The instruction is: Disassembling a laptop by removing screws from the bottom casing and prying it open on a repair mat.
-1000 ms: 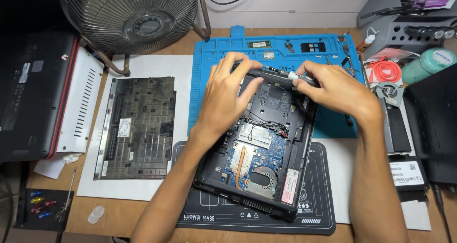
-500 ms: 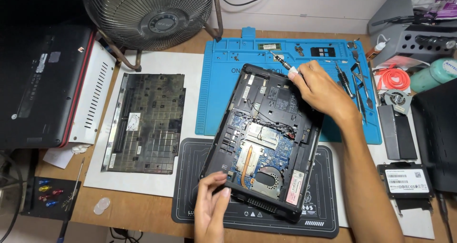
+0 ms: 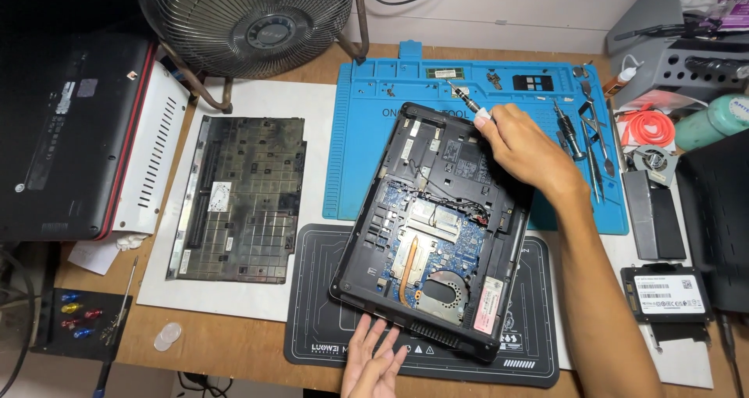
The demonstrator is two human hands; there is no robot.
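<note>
Head view only: opened laptop [image 3: 437,226] lies bottom-up and askew on the bench [image 3: 234,343], its near end on a black mat [image 3: 312,335], its far end over a blue mat [image 3: 367,133]. The right hand [image 3: 523,144] holds a slim screwdriver [image 3: 464,100], its grip clamped around the handle, tip reaching past the laptop's far edge toward a green memory stick [image 3: 445,73] on the blue mat. The left hand [image 3: 373,359] rests flat against the laptop's near edge, fingers spread and holding nothing.

To handle this well, the left hand should keep the chassis from sliding while the right keeps the driver steady and its tip clear of the exposed board and copper heat pipe [image 3: 406,265].

Just what the tip touches is hard to make out; it may be a small screw. The left wrist is cut off by the frame's bottom edge. A removed bottom cover [image 3: 242,199] lies well apart to the left.
</note>
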